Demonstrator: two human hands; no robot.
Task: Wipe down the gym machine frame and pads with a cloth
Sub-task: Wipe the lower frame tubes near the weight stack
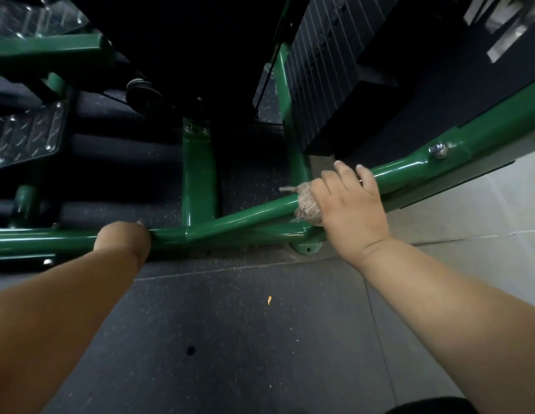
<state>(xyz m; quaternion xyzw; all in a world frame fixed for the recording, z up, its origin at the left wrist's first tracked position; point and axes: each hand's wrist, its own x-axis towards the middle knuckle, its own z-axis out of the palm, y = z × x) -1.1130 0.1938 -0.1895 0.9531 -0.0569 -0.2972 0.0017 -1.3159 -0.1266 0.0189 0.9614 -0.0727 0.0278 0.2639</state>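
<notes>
A green tubular machine frame (239, 216) runs low across the view from left to upper right. My right hand (347, 201) lies over the sloping tube, fingers curled across its top, and holds a bunched beige cloth (306, 206) against the tube; only the cloth's left end shows from under the palm. My left hand (123, 239) grips the horizontal tube further left, its fingers wrapped round the far side and hidden. Black roller pads (117, 156) lie in shadow behind the frame at left.
A black weight stack (329, 73) stands behind the right tube. Diamond-plate footplates (27, 135) sit at the left. A green upright post (199, 174) joins the frame in the middle. Dark rubber floor (230, 339) lies below, pale tiles (484, 210) at right.
</notes>
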